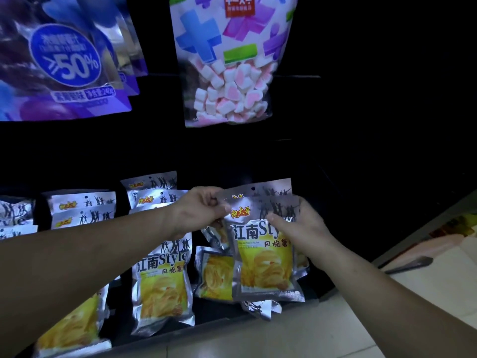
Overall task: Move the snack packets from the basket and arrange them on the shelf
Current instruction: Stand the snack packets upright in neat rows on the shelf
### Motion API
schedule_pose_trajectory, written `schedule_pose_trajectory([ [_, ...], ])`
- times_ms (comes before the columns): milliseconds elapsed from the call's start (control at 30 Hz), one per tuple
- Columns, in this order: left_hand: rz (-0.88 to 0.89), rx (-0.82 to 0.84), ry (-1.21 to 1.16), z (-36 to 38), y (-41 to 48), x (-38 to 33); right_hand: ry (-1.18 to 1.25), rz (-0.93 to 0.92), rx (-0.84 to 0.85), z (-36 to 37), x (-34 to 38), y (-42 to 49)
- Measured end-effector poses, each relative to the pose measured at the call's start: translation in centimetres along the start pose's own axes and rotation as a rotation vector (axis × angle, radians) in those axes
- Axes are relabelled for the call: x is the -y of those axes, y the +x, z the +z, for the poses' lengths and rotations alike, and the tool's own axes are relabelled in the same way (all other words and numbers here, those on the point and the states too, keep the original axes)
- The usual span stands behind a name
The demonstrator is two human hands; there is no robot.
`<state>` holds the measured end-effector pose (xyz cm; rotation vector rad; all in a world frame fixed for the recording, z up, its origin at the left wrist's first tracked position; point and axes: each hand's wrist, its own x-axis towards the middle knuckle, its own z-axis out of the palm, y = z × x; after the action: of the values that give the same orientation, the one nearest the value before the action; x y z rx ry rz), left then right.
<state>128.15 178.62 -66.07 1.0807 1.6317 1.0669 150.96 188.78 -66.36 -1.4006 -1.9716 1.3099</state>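
Note:
Both my hands hold one silver and yellow chip packet (263, 254) upright at the right end of the dark bottom shelf (180, 334). My left hand (198, 210) pinches its top left corner. My right hand (299, 228) grips its top right edge, thumb on the front. A second packet (258, 188) stands just behind it. More of the same packets hang or stand in rows to the left (161, 280), and others lie loose on the shelf floor behind the held one (214, 275). No basket is in view.
Above hang purple bags (64, 60) at the left and a marshmallow bag (229, 60) in the middle. The shelf space to the right is dark. Pale floor tiles (335, 332) run along the shelf front, with coloured packaging (459, 228) at the far right.

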Motion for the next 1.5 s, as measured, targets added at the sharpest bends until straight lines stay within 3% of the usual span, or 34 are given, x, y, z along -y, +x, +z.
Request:
schedule_pose_trajectory([
  [100, -0.050, -0.041, -0.109, 0.3, 0.3, 0.3, 0.150, -0.018, -0.090, 0.4, 0.5, -0.2],
  [200, -0.126, -0.148, -0.195, 0.7, 0.6, 0.7, 0.102, -0.142, -0.174, 0.6, 0.5, -0.1],
  [300, -0.169, -0.326, -0.259, 1.2, 0.7, 0.4, 0.077, -0.188, -0.139, 1.2, 0.3, 0.0],
  [400, -0.104, -0.444, -0.281, 1.4, 1.0, 0.4, 0.162, -0.109, -0.109, 1.5, 0.6, -0.2],
  [500, -0.031, -0.331, -0.235, 1.8, 0.7, 0.6, 0.232, -0.029, -0.097, 1.4, 0.3, 0.0],
  [667, -0.081, -0.080, -0.221, 2.8, -0.3, 1.7, 0.262, 0.022, -0.140, 1.6, -0.2, 0.3],
  [833, -0.079, -0.093, -0.180, 3.2, -0.3, 1.6, 0.423, 0.119, -0.150, 1.7, -0.3, 0.7],
  [1133, -0.058, -0.174, -0.060, 3.3, -0.1, 1.6, 0.297, 0.096, 0.035, 1.8, 0.5, 0.4],
  [1333, -0.068, -0.035, -0.091, 3.9, -0.5, 1.7, 0.309, 0.099, -0.012, 1.9, -0.8, 0.8],
  [1500, -0.088, -0.157, 0.005, 2.9, 0.2, 1.4, 0.324, 0.000, 0.006, 2.3, -1.1, 1.7],
])
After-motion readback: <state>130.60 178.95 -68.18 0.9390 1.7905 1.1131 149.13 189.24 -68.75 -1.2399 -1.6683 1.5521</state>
